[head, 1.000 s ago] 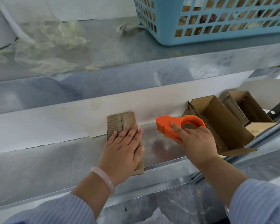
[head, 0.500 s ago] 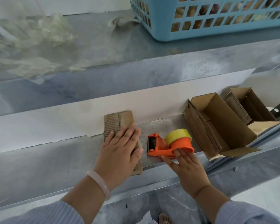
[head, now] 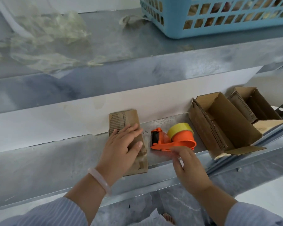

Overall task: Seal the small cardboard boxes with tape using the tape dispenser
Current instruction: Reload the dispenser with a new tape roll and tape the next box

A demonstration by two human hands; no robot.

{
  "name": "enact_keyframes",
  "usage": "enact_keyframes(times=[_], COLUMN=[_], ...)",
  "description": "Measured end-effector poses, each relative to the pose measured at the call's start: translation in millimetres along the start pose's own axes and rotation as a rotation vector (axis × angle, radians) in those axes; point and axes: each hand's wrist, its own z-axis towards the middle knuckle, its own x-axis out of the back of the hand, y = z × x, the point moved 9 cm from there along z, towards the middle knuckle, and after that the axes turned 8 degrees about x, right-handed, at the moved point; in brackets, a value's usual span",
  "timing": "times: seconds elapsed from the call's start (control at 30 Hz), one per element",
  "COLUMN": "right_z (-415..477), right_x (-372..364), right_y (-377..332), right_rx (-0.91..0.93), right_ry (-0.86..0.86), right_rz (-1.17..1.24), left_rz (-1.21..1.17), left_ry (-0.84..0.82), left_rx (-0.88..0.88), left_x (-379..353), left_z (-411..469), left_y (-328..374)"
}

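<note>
A: Box (head: pixel 127 141), flattened, lies on the shelf (head: pixel 55 160) under the left hand (head: pixel 119 149), fingers together and pressed flat on it. Step?

B: Judged, a strip has just been laid. The dispenser (head: pixel 171 141) sits on the shelf just right of the box. The right hand (head: pixel 188 167) hovers at its near edge, fingers loosely apart; whether they touch it cannot be told.

A: Next move?

B: Probably smoothing the tape, then fetching another box.

A: Counts?

B: One flat box, two open boxes (head: pixel 222 124) at right, one dispenser, one yellow roll (head: pixel 178 129), one blue basket (head: pixel 219 17) above.
</note>
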Motion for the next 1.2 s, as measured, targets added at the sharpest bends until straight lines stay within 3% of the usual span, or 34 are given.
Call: enact_keyframes(times=[0.13,0.33,0.43,0.73,0.83,1.03,1.13,1.2], right_z=[10.5,14.4,22.1,28.8,31.5,29.1,30.2,30.5], right_x=[-56.7,-71.6,-72.3,-71.1,-56.0,-72.4,-71.0,-69.4], right_y=[-24.7,-30.8,-35.1,-28.7,-33.9,-81.4,-73.2,-71.7], right_rx=[-0.547,-0.754,-0.744,-0.698,-0.568,-0.243,-0.191,-0.177], right_ry=[-0.201,-0.126,-0.140,-0.114,-0.004,-0.212,-0.227,-0.224], right_rz=[0.833,0.984,1.056,0.973,0.870,0.733,0.614,0.584], left_rz=[0.011,0.006,0.013,0.048,0.036,0.090,-0.008,0.055], left_ry=[0.001,0.013,0.003,0.039,0.072,0.318,0.268,0.184], left_rx=[-0.033,-0.047,-0.044,-0.070,-0.083,-0.106,-0.166,-0.283], left_x=[0.5,1.2,0.1,-0.2,0.4,4.7,6.5,1.2], left_z=[0.4,-0.3,0.4,2.3,2.8,-13.6,-13.3,-14.8], left_y=[1.8,0.5,1.2,2.3,2.3,-5.6,-11.1,-14.3])
